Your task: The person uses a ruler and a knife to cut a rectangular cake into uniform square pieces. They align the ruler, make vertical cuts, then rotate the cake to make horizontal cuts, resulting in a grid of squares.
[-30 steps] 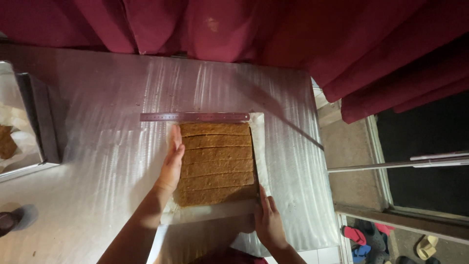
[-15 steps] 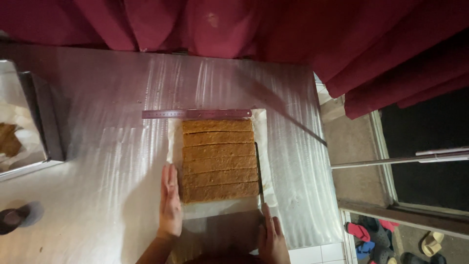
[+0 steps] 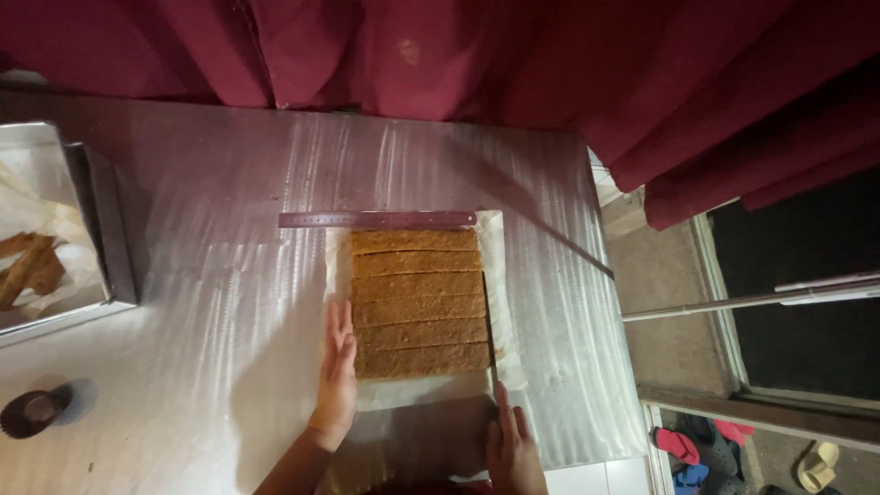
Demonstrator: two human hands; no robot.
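Note:
A brown baked slab point(image 3: 417, 302), scored into several crosswise strips, lies on white parchment paper point(image 3: 502, 252) on a steel table point(image 3: 211, 302). A metal ruler point(image 3: 378, 219) rests across the slab's far edge. My left hand point(image 3: 337, 367) lies flat with fingers together on the paper, against the slab's near left edge. My right hand point(image 3: 511, 442) is at the near right corner, closed on the handle of a thin knife point(image 3: 489, 335). Its blade runs along the slab's right edge, with my index finger stretched along it.
A metal tray point(image 3: 103, 229) lined with paper and holding brown pieces sits at the far left. A small dark cup point(image 3: 32, 411) stands at the near left. Dark red curtains point(image 3: 412, 55) hang behind the table. Right of the table edge are floor and sandals point(image 3: 678, 445).
My left hand has slid back toward me along the slab's left edge, from near the ruler to the near corner. My right hand has drawn back slightly.

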